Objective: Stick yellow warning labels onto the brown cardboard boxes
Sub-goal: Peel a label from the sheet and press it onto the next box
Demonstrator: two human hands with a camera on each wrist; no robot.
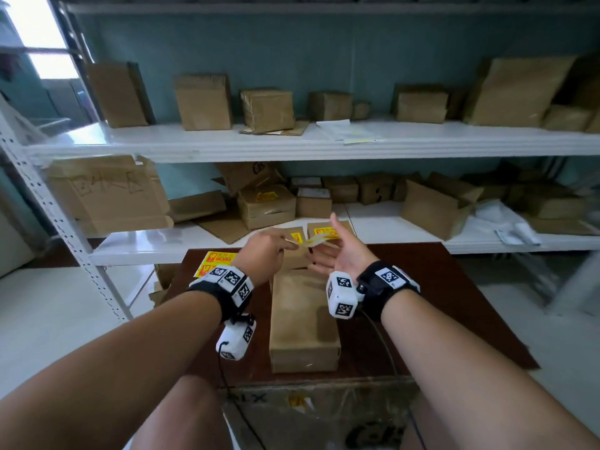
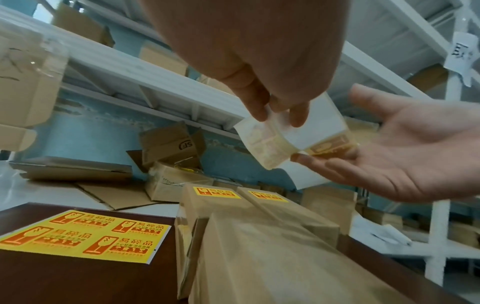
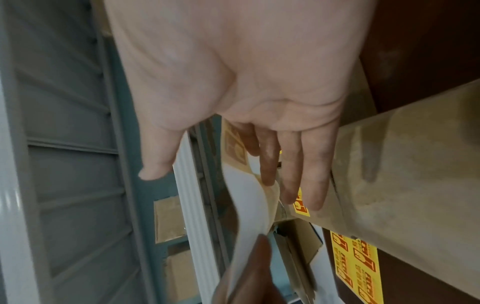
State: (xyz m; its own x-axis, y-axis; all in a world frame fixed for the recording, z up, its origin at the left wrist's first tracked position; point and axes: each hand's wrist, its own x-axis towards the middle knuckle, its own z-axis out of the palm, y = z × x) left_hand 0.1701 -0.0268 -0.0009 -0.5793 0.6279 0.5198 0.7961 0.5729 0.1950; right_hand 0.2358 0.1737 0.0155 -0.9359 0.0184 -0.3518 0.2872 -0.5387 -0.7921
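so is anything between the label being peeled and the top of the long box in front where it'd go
Nothing visible. The left hand pinches the label strip in the air above the boxes, with the right hand open beside it, fingertips at the strip. The long box lies directly beneath on the brown table, its top bare.

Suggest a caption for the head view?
Left hand pinches a label sheet beside the open right hand.

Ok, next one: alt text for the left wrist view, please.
The left hand pinches a label strip over the open right hand, whose fingertips touch the strip. Below, two boxes carry yellow labels, and a sheet of four labels lies on the brown table.
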